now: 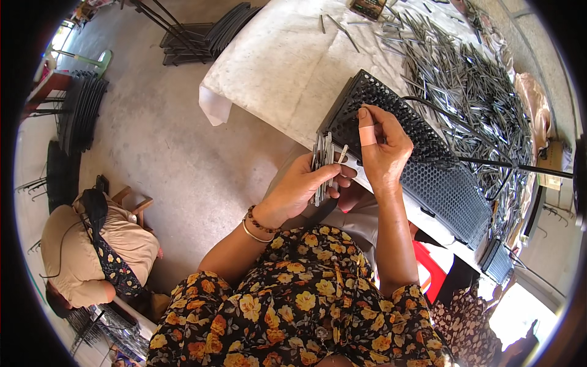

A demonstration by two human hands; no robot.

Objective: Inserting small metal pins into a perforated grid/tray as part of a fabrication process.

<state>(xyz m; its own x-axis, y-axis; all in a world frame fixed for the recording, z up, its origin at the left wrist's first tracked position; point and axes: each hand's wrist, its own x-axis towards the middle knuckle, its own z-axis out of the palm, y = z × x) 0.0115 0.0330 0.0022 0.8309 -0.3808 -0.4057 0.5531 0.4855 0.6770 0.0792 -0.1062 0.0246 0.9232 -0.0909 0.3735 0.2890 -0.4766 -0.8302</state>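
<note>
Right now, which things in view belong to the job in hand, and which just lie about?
Apparently in use:
- thin grey strips, in the left hand
- black perforated panel, under the right hand
- strip heap

Seemingly just lying about:
- small dark box
- stacked dark panels
- wooden stool

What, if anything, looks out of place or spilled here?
A few dark strips look stray: they lie scattered on the white cloth, apart from the tangled pile. In the left hand, one pale strip slants away from the bundle. I see no clear damage.
</note>
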